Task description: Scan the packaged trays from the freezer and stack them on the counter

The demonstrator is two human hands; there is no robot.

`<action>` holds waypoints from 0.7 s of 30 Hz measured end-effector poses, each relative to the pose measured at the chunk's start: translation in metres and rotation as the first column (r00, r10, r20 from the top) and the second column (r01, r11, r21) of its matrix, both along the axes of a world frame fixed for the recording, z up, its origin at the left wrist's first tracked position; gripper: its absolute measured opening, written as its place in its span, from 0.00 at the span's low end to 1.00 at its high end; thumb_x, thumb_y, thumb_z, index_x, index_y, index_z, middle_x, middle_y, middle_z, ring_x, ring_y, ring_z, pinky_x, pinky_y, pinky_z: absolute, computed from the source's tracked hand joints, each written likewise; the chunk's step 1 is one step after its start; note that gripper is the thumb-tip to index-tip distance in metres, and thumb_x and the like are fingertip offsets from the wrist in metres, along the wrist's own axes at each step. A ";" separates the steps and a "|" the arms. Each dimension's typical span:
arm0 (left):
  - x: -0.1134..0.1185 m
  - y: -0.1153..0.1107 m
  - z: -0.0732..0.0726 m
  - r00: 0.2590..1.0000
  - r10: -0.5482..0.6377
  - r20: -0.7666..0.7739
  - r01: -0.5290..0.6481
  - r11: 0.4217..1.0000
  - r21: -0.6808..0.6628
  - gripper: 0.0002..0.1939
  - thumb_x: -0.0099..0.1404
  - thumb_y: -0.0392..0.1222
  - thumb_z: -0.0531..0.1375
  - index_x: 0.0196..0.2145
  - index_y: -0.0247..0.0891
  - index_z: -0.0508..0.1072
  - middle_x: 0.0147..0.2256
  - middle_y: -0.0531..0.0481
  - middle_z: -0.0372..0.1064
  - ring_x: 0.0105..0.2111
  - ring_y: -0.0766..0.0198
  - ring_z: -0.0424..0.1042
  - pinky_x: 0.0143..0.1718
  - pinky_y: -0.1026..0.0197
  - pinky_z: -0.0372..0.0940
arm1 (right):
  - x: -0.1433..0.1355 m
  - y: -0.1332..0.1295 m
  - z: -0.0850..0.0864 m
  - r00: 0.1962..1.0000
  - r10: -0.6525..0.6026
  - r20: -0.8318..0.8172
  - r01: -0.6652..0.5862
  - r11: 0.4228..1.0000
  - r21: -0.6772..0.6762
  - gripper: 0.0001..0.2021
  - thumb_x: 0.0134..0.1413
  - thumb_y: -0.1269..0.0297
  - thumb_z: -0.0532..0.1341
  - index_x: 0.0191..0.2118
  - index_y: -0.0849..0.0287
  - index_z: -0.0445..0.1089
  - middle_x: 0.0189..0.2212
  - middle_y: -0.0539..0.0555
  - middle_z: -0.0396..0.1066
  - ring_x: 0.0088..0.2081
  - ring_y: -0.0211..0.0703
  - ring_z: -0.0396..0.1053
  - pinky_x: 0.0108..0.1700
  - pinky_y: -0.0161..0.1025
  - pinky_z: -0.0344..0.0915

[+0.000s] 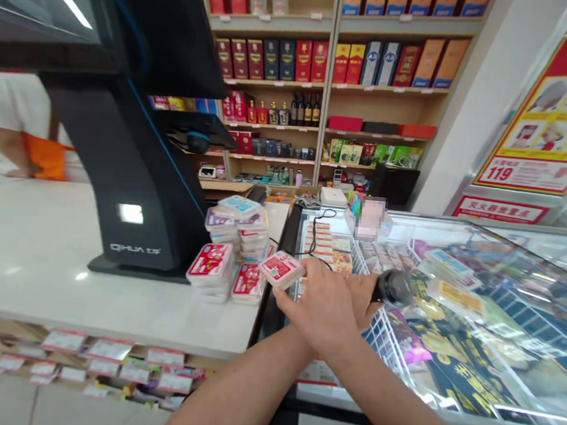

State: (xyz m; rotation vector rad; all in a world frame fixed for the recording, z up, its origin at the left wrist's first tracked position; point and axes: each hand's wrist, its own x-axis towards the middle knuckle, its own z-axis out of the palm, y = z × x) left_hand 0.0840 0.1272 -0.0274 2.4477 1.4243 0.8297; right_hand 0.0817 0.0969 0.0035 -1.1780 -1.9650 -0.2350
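My forearms cross, the right one on top. My right hand (325, 302) reaches left and grips a small flat plastic box (281, 270) with a red and white label, held at a slant. Partly hidden behind it, my left hand (364, 294) is wrapped round a black handheld barcode scanner (393, 288), its head blurred and pointing right over the freezer. Close to the held box, similar boxes with red labels (210, 262) and purple labels (220, 220) are stacked on the white counter (120, 311). A blue-labelled box (239, 206) lies on top.
A black checkout terminal (148, 227) stands on the counter at left. A glass-topped freezer (444, 418) with wire baskets (386, 334) and packaged goods spans the right. A black cable (314, 235) lies behind my hands. Shelves (275, 83) of boxes and bottles line the back.
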 end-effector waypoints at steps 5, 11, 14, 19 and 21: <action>-0.010 0.008 0.000 0.998 -0.062 -0.020 0.062 0.997 0.037 0.15 0.64 0.46 0.56 0.46 0.36 0.65 0.42 0.42 0.73 0.44 0.51 0.72 0.54 0.45 0.59 | -0.046 0.009 -0.005 0.995 -0.025 0.100 0.035 0.994 -0.105 0.17 0.46 0.49 0.65 0.32 0.56 0.62 0.25 0.59 0.71 0.28 0.57 0.72 0.29 0.46 0.63; -0.016 0.015 -0.008 0.997 -0.077 -0.020 0.078 0.994 0.073 0.18 0.65 0.51 0.53 0.46 0.35 0.64 0.41 0.41 0.73 0.42 0.51 0.72 0.50 0.47 0.62 | -0.070 0.001 -0.004 0.971 0.001 0.240 0.063 0.964 -0.260 0.17 0.49 0.51 0.64 0.34 0.61 0.64 0.25 0.63 0.73 0.29 0.57 0.74 0.32 0.46 0.65; -0.017 0.014 -0.007 0.997 -0.076 -0.016 0.077 0.994 0.074 0.18 0.65 0.51 0.53 0.45 0.34 0.65 0.40 0.41 0.73 0.42 0.50 0.72 0.51 0.46 0.62 | -0.076 -0.005 -0.003 0.958 0.025 0.286 0.086 0.926 -0.369 0.16 0.52 0.54 0.62 0.37 0.63 0.64 0.25 0.62 0.74 0.30 0.55 0.76 0.32 0.43 0.66; -0.018 0.012 -0.006 0.997 -0.074 0.009 0.074 0.997 0.023 0.19 0.64 0.51 0.53 0.46 0.34 0.65 0.41 0.40 0.73 0.43 0.50 0.72 0.53 0.44 0.59 | -0.084 -0.003 -0.008 0.962 0.056 0.267 0.072 0.892 -0.446 0.17 0.53 0.54 0.61 0.40 0.64 0.65 0.26 0.62 0.76 0.31 0.56 0.77 0.30 0.43 0.67; -0.018 0.014 -0.007 0.997 -0.071 0.008 0.071 0.997 0.012 0.19 0.63 0.50 0.53 0.46 0.34 0.66 0.41 0.39 0.73 0.42 0.50 0.73 0.53 0.44 0.60 | -0.086 0.000 -0.010 0.961 0.083 0.262 0.055 0.877 -0.477 0.18 0.53 0.55 0.62 0.42 0.65 0.66 0.27 0.63 0.76 0.31 0.57 0.77 0.30 0.43 0.67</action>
